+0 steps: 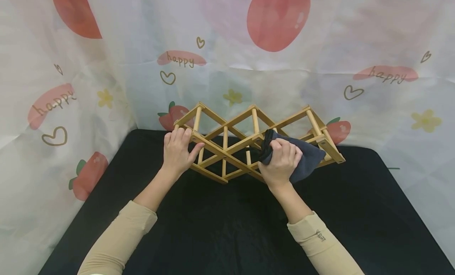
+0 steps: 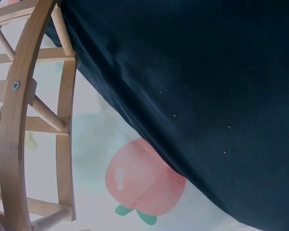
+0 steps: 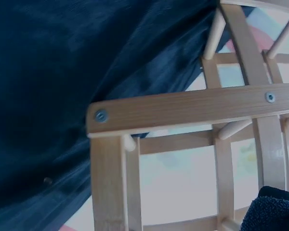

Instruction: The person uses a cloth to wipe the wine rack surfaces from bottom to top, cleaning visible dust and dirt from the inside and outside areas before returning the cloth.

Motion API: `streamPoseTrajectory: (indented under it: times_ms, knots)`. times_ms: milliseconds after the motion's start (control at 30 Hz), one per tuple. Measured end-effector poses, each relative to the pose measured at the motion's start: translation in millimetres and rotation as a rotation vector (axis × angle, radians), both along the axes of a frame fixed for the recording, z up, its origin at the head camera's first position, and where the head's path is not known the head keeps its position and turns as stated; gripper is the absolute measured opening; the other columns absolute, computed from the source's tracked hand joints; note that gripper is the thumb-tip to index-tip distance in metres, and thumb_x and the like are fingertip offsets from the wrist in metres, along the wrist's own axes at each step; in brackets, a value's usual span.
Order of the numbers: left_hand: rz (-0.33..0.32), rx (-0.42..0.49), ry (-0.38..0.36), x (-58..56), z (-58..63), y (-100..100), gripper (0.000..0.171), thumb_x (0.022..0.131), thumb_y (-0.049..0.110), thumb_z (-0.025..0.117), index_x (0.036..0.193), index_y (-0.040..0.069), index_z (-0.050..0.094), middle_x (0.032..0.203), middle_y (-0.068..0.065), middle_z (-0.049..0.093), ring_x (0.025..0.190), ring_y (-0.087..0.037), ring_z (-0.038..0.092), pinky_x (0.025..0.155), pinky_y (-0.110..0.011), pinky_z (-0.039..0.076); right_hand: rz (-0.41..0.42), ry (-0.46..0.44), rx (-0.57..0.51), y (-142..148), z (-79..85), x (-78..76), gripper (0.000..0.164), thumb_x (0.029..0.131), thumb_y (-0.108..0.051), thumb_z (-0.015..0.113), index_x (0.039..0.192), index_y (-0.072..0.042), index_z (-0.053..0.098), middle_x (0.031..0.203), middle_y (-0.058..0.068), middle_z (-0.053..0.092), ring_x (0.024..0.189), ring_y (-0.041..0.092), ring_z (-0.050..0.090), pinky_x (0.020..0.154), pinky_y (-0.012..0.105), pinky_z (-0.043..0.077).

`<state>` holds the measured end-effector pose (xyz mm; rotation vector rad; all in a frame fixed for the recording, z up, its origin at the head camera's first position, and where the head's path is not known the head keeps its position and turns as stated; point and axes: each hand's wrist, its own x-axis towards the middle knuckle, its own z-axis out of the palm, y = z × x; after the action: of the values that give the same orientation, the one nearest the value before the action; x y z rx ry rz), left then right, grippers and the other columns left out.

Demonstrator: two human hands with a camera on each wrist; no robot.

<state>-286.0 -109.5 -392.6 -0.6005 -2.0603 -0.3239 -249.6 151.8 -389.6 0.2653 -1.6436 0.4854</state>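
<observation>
A light wooden folding lattice rack point(image 1: 224, 152), made of crossed slats and round dowels, is spread out over the back of the table. My left hand point(image 1: 176, 150) grips its left end, thumb on the near side and fingers over the top. A dark blue cloth point(image 1: 307, 158) with black edging is bunched in my right hand point(image 1: 281, 164), against the rack's right half. Screws show on the slats point(image 3: 183, 110) in the right wrist view, with a corner of the cloth point(image 3: 269, 214) at lower right. Neither hand shows clearly in the wrist views.
A black cloth point(image 1: 227, 227) covers the table. Behind it and along the sides hangs a pale curtain point(image 1: 220, 69) printed with fruit, hearts and the word "happy". The rack's far side stands close to the curtain.
</observation>
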Motion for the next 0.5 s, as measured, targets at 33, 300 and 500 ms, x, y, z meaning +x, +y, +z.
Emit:
streamPoseTrajectory:
  times_ms: [33, 300, 500]
  knots:
    - [-0.003, 0.003, 0.001, 0.2, 0.4, 0.1, 0.058, 0.091, 0.059, 0.024, 0.097, 0.004, 0.041, 0.076, -0.01, 0.035, 0.067, -0.027, 0.033, 0.066, -0.042, 0.024, -0.012, -0.01, 0.011, 0.4, -0.9, 0.4, 0.022, 0.072, -0.014, 0.062, 0.088, -0.005, 0.049, 0.083, 0.015, 0.055, 0.073, 0.035, 0.048, 0.072, 0.049, 0.032]
    - [-0.01, 0.0, -0.002, -0.1, 0.2, 0.2, 0.057, 0.091, 0.058, 0.025, 0.097, 0.004, 0.04, 0.076, -0.01, 0.035, 0.066, -0.026, 0.032, 0.067, -0.041, 0.024, -0.066, -0.005, 0.022, 3.2, -4.5, -2.0, 0.024, 0.073, -0.014, 0.063, 0.09, -0.006, 0.047, 0.083, 0.015, 0.054, 0.069, 0.034, 0.047, 0.071, 0.048, 0.033]
    - [-0.007, 0.011, -0.006, 0.1, 0.2, 0.5, 0.057, 0.091, 0.058, 0.026, 0.097, 0.004, 0.041, 0.076, -0.01, 0.035, 0.066, -0.027, 0.033, 0.065, -0.041, 0.025, -0.054, 0.074, -0.009, 4.8, -4.2, -8.2, 0.015, 0.081, -0.016, 0.059, 0.084, -0.006, 0.048, 0.076, 0.015, 0.054, 0.061, 0.034, 0.045, 0.066, 0.047, 0.033]
